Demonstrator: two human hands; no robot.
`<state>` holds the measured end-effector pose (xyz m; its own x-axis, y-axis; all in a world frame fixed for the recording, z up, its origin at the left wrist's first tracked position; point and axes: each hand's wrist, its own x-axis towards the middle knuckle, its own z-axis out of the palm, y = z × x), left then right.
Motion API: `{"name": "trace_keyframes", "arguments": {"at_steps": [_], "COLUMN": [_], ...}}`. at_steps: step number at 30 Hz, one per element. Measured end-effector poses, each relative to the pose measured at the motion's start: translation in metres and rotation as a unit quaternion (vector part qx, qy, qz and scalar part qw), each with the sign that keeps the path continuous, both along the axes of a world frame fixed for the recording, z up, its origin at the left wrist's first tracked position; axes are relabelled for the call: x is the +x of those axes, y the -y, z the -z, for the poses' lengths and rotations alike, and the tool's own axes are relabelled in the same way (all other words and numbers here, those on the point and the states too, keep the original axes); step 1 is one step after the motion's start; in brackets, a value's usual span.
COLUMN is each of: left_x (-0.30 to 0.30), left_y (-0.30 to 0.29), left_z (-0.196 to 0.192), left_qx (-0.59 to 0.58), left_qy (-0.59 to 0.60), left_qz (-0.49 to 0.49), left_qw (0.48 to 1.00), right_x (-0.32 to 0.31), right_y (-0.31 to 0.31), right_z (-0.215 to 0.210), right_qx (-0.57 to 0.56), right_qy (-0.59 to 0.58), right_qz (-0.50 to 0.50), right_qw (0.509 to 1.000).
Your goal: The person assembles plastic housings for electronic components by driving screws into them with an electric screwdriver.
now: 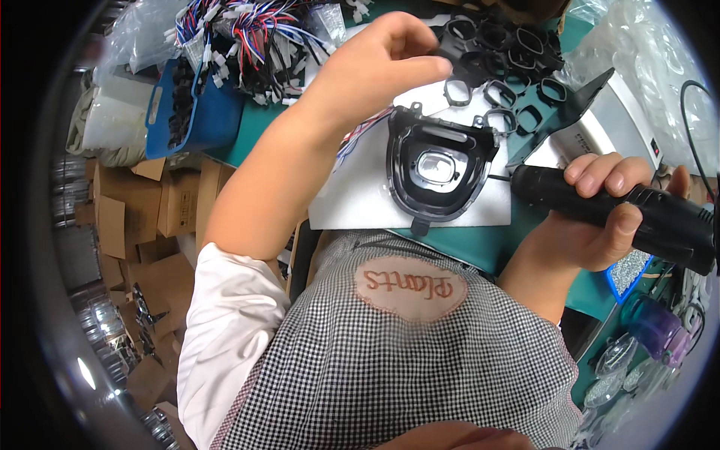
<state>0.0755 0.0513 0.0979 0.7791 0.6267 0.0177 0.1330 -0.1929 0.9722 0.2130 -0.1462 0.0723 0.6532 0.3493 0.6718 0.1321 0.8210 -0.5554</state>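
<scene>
My right hand is wrapped around a black electric screwdriver, its thin bit pointing left toward the housing. On a white foam sheet in front of me lies a black plastic housing, with a clear, shiny oval piece in its middle. My left hand is above the far side of the sheet, beside a pile of black ring-shaped frames. Its thumb stretches out, apart from the curled fingers, and I see nothing held between them; the fingertips are partly hidden.
Bundled coloured wires with white connectors lie at the far left, near a blue bin of black parts. A white device stands at the right, with clear plastic bags behind. A blue-edged tray holds tiny metal pieces. Cardboard boxes stand lower left.
</scene>
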Motion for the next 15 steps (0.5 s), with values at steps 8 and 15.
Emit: {"name": "trace_keyframes", "arguments": {"at_steps": [8, 15], "left_x": [-0.063, -0.067], "left_y": [0.033, 0.049], "left_z": [0.008, 0.037], "left_qx": [0.050, 0.415], "left_qy": [-0.075, -0.070], "left_qz": [0.148, 0.139], "left_qw": [0.985, 0.896], "right_x": [0.011, 0.011], "right_y": [0.002, 0.001], "right_z": [0.008, 0.012], "right_qx": [0.017, -0.007], "right_qy": [0.034, 0.041], "right_qz": [-0.048, -0.027], "right_qw": [0.998, 0.999]}}
